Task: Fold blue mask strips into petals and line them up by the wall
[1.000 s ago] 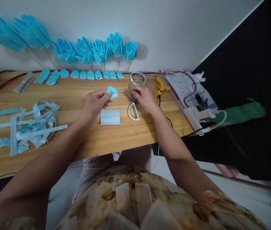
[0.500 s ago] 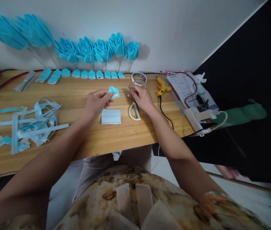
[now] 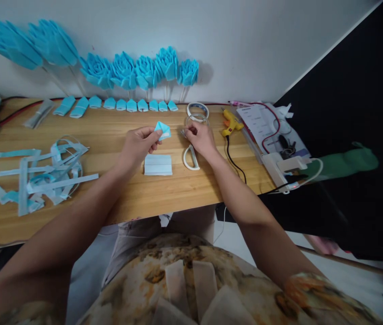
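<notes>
Between the thumb and fingers of my left hand [image 3: 142,141] is a small folded piece of blue non-woven fabric [image 3: 163,130], held just above the table; a short white strip shows on its face. My right hand [image 3: 200,139] is closed in a pinch at the near edge of a clear tape roll [image 3: 198,118]; what the fingertips grip is hidden. A white D-shaped handle [image 3: 194,167] lies just below that hand. On the table below my left hand is a flat, pale blue pleated rectangle [image 3: 158,165].
Blue fabric flowers [image 3: 123,71] on sticks lean along the wall above a row of folded blue pieces [image 3: 131,105]. Cut strips [image 3: 47,178] pile up at left. A white tape roll [image 3: 198,108], yellow glue gun [image 3: 231,123], papers [image 3: 260,119] and power strip [image 3: 279,174] are at right.
The whole view has shifted slightly. My right fingers have drawn together a little beside the clear tape roll. My left hand keeps its hold on the folded blue piece.
</notes>
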Available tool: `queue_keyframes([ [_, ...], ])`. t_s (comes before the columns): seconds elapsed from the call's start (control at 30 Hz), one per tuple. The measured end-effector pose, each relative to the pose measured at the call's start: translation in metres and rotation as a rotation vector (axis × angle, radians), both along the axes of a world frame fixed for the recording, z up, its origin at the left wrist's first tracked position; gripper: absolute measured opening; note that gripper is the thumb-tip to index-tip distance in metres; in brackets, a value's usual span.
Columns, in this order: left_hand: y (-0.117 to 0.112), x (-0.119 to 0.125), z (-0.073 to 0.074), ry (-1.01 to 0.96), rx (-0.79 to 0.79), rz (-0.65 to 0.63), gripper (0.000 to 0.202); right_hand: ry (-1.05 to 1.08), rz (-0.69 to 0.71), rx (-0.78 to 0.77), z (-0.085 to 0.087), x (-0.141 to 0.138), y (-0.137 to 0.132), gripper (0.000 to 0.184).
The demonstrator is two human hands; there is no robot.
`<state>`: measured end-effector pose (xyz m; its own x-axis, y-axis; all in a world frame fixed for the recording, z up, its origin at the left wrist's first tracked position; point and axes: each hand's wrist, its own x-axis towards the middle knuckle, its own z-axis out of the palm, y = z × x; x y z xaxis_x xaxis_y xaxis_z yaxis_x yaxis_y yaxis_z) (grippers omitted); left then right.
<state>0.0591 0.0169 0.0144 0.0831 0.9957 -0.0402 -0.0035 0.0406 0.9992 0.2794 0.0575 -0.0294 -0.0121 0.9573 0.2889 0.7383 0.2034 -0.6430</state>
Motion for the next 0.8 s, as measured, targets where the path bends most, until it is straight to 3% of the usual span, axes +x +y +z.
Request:
queue_keyframes([
  [0.8, 0.001, -0.0005, -0.0036, 0.012, -0.006, -0.007, 0.023, 0.074, 0.037, 0.002, -0.0084, 0.0042, 0.0048, 0.015],
])
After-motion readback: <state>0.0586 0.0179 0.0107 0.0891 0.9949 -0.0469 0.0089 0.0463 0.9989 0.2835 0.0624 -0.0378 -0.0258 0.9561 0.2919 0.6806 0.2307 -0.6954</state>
